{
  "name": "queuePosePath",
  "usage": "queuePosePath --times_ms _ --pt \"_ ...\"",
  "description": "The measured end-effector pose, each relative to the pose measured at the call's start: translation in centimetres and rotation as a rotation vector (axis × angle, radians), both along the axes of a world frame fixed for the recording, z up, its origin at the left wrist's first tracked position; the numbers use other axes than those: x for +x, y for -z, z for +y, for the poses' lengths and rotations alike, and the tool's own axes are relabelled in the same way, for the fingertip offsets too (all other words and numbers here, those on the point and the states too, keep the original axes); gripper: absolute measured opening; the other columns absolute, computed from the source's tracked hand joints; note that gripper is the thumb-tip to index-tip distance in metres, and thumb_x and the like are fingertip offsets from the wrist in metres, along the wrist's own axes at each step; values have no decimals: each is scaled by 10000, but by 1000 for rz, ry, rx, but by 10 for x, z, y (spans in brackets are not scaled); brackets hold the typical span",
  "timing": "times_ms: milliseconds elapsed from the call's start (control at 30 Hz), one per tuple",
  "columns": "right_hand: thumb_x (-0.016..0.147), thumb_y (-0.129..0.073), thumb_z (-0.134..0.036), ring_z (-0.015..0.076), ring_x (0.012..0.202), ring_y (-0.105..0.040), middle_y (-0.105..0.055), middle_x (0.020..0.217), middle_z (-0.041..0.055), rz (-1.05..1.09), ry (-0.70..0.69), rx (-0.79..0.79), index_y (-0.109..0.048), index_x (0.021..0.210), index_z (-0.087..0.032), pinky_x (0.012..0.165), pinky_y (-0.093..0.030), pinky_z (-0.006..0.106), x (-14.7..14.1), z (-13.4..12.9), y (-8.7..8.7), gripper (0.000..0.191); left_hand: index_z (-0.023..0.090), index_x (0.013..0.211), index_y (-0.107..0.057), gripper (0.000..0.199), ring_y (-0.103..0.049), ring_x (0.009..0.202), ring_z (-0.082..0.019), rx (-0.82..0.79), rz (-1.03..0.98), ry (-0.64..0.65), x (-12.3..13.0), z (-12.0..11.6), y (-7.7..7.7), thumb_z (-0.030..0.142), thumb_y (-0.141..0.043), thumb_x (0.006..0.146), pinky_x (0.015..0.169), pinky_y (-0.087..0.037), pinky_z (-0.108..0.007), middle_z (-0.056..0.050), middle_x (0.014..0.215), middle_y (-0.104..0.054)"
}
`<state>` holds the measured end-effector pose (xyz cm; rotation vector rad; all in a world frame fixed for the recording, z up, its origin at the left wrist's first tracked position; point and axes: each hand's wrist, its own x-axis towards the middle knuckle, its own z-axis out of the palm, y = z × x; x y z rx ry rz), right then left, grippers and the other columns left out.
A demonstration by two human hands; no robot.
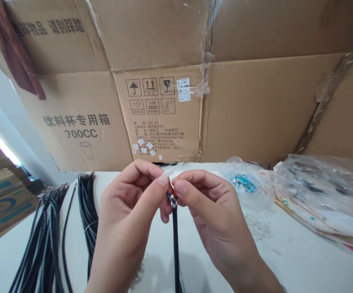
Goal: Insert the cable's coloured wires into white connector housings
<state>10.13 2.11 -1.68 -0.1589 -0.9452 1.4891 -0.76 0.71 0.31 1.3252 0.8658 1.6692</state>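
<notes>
Directly ahead of you, the left cardboard panel (75,91) reads 饮料杯专用箱 and 700CC; the upper flap (63,49) ends in 请别踩踏. On the middle panel (161,118), you find an umbrella sign (134,87), an up-arrows sign (150,86), a glass sign (166,86), 5层, 700 CC, (PP) and 475mmX375mm (the dimension that follows is unclear). Beside these signs, the white label (184,89) carries print too small for you to read reliably.

Black cable (175,248) cut off by bottom edge; thin wires (172,199) partly hidden by hands (130,203) (216,207); white label (184,90) illegible
</notes>
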Motion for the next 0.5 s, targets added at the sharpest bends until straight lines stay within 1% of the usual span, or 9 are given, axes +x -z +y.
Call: queuePosePath --times_ms 67,200,267,400,500 --pt "800 -773 -172 68 631 -619 -666 693 -10 3 -14 10 -752 763 -162 627 -553 169 1 0 -1 44 215 720 -639 119 -527 480 -42 -13 -17 20 0 -1 0 202 -686 828 489 -455 -78 67 560 -581" --pt "791 -794 -218 91 606 -617 -646 664 -9 -11 -54 34 -736 760 -158 602 -554 206 1 0 -2 89 204 699 -641 118 -526 478 -49 -37 -60 52 1 -3 -4 188 -702 799 482 -457 -86 52 553 -593" --pt "790 -801 -229 89 610 -616 -650 670 -4 -22 -69 42 -728 758 -153 615 -553 208 2 0 -2 110 208 696 -645 117 -527 475 -47 -53 -70 32 2 -4 -6 181 -701 794 484 -458 -85 54 553 -595" --pt "796 -796 -216 86 607 -612 -654 682 -1 -16 -89 61 -710 768 -148 606 -545 207 2 -1 -2 113 215 710 -650 112 -523 468 -40 -53 -33 -3 2 -7 -7 178 -685 810 484 -457 -77 64 539 -580" --pt "824 -762 -187 78 604 -613 -651 672 -7 -25 -94 68 -694 772 -148 606 -540 197 4 -1 -3 94 218 708 -653 117 -544 479 -40 -40 4 21 0 -7 -6 186 -694 813 498 -468 -75 63 548 -592"
